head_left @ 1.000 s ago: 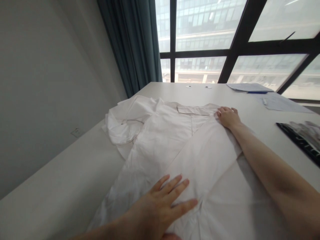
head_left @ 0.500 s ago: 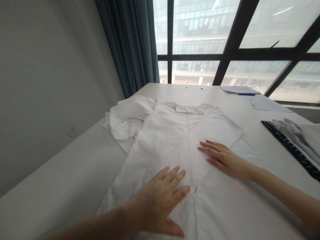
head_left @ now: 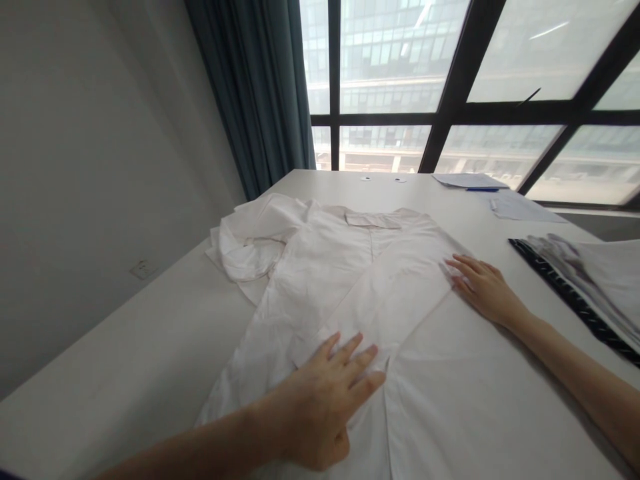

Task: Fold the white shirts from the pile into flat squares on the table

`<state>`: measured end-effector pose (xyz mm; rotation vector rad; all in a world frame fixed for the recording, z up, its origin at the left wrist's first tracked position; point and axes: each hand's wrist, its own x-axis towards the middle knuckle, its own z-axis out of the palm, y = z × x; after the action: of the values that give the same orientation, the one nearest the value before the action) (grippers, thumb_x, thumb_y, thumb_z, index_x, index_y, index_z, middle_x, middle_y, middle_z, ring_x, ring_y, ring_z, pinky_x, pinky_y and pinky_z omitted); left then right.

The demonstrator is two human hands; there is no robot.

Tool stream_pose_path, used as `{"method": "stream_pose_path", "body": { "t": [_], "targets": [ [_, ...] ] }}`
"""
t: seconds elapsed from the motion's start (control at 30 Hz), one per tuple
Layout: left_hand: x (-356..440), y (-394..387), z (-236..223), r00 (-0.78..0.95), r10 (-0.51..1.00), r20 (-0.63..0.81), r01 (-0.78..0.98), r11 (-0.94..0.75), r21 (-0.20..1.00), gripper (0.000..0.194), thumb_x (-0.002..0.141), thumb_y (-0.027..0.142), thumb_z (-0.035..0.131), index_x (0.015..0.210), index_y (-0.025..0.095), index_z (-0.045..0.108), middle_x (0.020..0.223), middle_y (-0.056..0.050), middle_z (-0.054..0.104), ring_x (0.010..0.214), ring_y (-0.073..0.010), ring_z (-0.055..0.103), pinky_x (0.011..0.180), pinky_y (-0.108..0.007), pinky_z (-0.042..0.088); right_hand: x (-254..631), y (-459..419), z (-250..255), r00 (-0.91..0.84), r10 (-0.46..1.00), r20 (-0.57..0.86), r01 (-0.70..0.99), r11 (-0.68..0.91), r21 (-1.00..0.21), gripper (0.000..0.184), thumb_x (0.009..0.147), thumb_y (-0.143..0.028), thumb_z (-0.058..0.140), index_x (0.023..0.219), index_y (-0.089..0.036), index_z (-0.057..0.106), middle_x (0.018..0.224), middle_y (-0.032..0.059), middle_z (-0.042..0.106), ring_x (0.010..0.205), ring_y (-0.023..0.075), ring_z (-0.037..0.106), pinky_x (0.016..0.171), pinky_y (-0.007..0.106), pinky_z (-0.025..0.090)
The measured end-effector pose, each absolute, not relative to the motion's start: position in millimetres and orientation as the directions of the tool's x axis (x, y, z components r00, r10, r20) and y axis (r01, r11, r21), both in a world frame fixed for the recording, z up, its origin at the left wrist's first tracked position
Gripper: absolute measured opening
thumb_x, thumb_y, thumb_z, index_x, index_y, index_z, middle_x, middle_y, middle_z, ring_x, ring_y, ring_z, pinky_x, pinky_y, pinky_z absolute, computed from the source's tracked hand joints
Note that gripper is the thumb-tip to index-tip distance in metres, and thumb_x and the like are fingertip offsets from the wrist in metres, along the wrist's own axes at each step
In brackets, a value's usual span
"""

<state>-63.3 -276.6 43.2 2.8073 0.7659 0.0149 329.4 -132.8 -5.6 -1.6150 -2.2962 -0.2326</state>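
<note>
A white shirt (head_left: 310, 293) lies spread on the white table, its collar at the far end. One sleeve (head_left: 250, 257) sticks out in a loop on the left. The other sleeve (head_left: 370, 293) is folded diagonally across the front. My left hand (head_left: 330, 393) rests on the shirt front near the end of that folded sleeve, fingers spread, thumb bent under. Against the shirt's right edge, below the shoulder, lies my right hand (head_left: 483, 290), fingers stretched out on the cloth. Neither hand visibly grips anything.
On the right lies a stack of folded clothes (head_left: 595, 280) with a black patterned edge. Papers (head_left: 525, 207) and a blue pen (head_left: 483, 189) are at the far right of the table (head_left: 165, 360). A wall stands left; a dark curtain (head_left: 255, 93) and windows are behind.
My right hand has slid rightward from the folded sleeve to the shirt's right edge, and the cloth there lies smoother. My left hand stays nearly in place, its thumb now tucked in.
</note>
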Motion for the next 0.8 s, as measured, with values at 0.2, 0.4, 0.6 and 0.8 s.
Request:
{"method": "stream_pose_path", "body": {
  "t": [0.2,0.4,0.6,0.8],
  "targets": [
    [-74.9,-256.3,33.3,0.859,0.491,0.143,0.47,-0.869,0.158,0.056,0.081,0.007,0.05,0.137,0.01,0.042,0.139,-0.015,0.054,0.132,-0.0285,0.047,0.11,-0.048,0.036,308.3,-154.2,26.5,-0.518,0.824,0.229,0.79,0.564,-0.239,0.041,0.094,-0.045,0.044,0.127,-0.026,0.059,0.14,0.0097,0.054,0.127,0.028,0.052,0.104,0.047,0.044],
    [-86.4,-241.5,34.5,0.737,0.463,0.493,0.427,-0.884,0.191,0.032,0.091,0.004,0.039,0.117,0.014,0.055,0.107,-0.006,0.073,0.099,-0.0147,0.07,0.1,-0.032,0.049,238.5,-214.7,63.9,-0.685,0.717,0.132,0.651,0.683,-0.332,0.045,0.095,-0.044,0.05,0.138,-0.032,0.05,0.14,0.0038,0.055,0.127,0.0252,0.052,0.104,0.045,0.046],
    [-82.7,-241.6,33.0,0.778,0.375,0.503,0.345,-0.926,0.157,0.028,0.097,0.01,0.038,0.116,0.014,0.058,0.102,-0.004,0.075,0.097,-0.0139,0.07,0.102,-0.033,0.048,193.9,-232.8,36.1,-0.763,0.578,0.29,0.537,0.816,-0.213,0.029,0.097,-0.03,0.051,0.123,-0.025,0.062,0.115,0.0081,0.07,0.105,0.023,0.064,0.092,0.042,0.05],
    [-85.0,-237.8,31.1,0.844,0.377,0.381,0.322,-0.925,0.201,0.032,0.091,0.009,0.043,0.118,0.016,0.059,0.11,-0.004,0.073,0.109,-0.0154,0.066,0.107,-0.034,0.042,191.5,-231.5,21.9,-0.751,0.522,0.405,0.485,0.852,-0.197,0.024,0.099,-0.027,0.046,0.107,-0.021,0.068,0.106,0.0072,0.072,0.1,0.0192,0.066,0.086,0.035,0.053]
  ]
}}
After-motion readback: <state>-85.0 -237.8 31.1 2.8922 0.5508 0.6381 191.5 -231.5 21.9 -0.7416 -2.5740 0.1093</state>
